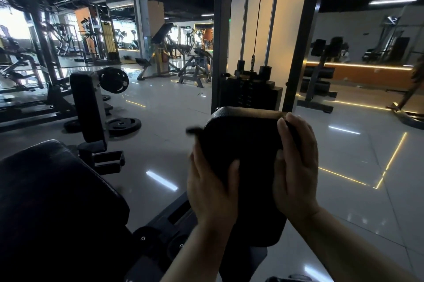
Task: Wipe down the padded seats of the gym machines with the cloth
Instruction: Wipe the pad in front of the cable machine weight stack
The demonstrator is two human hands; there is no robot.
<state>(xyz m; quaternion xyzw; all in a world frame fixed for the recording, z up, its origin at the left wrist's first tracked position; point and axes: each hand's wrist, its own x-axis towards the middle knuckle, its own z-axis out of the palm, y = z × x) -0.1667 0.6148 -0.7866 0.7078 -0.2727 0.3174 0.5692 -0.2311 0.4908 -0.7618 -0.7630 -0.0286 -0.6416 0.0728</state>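
Both hands lie on a black pad [245, 141] that stands before the person, its top edge catching warm light. The left hand [212, 187] lies against the pad's left side, thumb spread across the front face, the other fingers round the left edge and out of sight; it grips the pad. The right hand [296, 167] lies on the pad's right side, fingers reaching up to the top right corner and curled over something dark there. A dark blurred strip [193, 131] sticks out just above the left hand; whether it is the cloth cannot be told, since cloth and pad are both black. Beyond the hands rises the weight stack [251, 93] with its two guide rods [271, 24] and cable. To the left of the left hand, lower down, lies a second pad [50, 190]. Farther left stands an upright backrest [86, 102], with weight plates [124, 124] on the glossy floor [344, 167] beside it.
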